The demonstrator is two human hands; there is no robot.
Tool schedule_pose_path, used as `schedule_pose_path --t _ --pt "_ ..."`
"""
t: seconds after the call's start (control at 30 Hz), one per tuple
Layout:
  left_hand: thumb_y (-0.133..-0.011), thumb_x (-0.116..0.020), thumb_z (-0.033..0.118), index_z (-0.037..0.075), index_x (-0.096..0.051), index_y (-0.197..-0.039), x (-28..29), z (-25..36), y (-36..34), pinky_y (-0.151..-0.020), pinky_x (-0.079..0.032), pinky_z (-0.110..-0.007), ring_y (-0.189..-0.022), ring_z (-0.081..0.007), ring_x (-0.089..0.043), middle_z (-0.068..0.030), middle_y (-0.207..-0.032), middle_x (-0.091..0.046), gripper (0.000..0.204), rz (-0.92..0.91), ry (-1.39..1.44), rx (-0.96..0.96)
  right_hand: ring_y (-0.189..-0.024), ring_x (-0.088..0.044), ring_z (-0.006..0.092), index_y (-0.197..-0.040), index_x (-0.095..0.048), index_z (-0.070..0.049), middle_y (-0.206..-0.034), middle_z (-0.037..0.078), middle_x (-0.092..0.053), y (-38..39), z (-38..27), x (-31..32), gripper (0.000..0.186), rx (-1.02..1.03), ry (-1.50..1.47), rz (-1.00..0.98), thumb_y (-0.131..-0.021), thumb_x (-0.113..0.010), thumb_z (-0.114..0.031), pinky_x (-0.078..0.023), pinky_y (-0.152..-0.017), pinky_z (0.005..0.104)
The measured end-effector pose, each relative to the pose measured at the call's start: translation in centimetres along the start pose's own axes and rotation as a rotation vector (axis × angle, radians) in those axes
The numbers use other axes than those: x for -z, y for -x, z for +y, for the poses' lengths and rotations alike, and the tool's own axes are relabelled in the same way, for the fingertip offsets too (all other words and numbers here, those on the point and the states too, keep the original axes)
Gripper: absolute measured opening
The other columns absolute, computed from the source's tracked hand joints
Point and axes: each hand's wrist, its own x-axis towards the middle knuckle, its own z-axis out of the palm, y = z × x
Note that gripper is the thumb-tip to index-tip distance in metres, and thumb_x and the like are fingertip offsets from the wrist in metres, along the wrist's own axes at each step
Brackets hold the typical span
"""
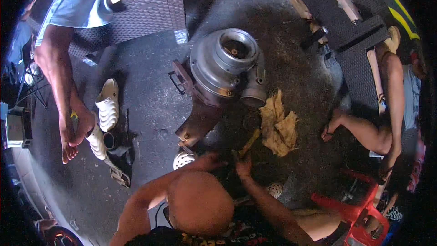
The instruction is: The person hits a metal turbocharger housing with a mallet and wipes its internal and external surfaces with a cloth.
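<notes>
In front of me on the dark floor stands a large grey metal turbocharger (213, 66), its round inlet facing up. A rusty curved metal plate (200, 120) extends from it toward me. My right hand (243, 167) is closed near a thin yellow stick-like piece (250, 142), which seems to be in its grip; the kind is unclear. My left hand (208, 160) is smeared by motion beside a dark area, its fingers unreadable. A crumpled yellowish cloth (278, 127) lies right of the turbocharger. My bent knee (200, 202) rises between my arms.
Off-white clogs (107, 107) and a dark strap-like item (119, 175) lie at left. One person's bare leg (57, 77) hangs by a wicker bench (145, 16); another person's legs (395, 95) are at right. A red plastic chair (364, 212) stands at lower right.
</notes>
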Motion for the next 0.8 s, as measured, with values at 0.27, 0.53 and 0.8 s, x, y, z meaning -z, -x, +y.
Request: schedule_pose_path --t 0.27,0.53,0.8 --pt "-0.082 -0.059 0.039 0.001 -0.051 -0.115 3.5 1.7 5.5 -0.092 -0.037 -0.040 -0.103 -0.0270 -0.051 -0.0145 -0.113 -0.054 0.051 0.350 0.559 -0.045 -0.094 -0.055 0.0323 -0.118 -0.045 0.000 -0.108 0.018 -0.056 3.2 -9.9 -0.5 0.047 0.138 0.059 -0.275 -0.082 -0.062 -0.026 -0.042 -0.086 0.0417" --pt "-0.082 -0.056 0.030 0.001 -0.050 -0.116 15.8 12.5 12.6 -0.079 -0.044 -0.041 -0.091 -0.0380 -0.054 -0.0251 -0.099 -0.056 0.045 0.577 -0.988 -0.299 -0.112 -0.043 0.0385 -0.122 -0.046 -0.002 -0.122 0.020 -0.047 2.3 -21.0 -3.7 0.053 0.922 0.743 -0.546 -0.074 -0.061 -0.021 -0.039 -0.093 0.0483" --pt "-0.092 -0.047 0.021 0.001 -0.048 -0.118 14.8 8.0 19.6 -0.059 -0.045 -0.037 -0.061 -0.0298 -0.058 -0.0190 -0.072 -0.058 0.033 0.251 -0.422 0.208 -0.099 -0.054 0.0350 -0.115 -0.051 -0.002 -0.111 0.021 -0.054 -2.1 -32.8 4.1 0.046 1.150 0.181 -0.104 -0.076 -0.065 -0.020 -0.041 -0.090 0.0433"
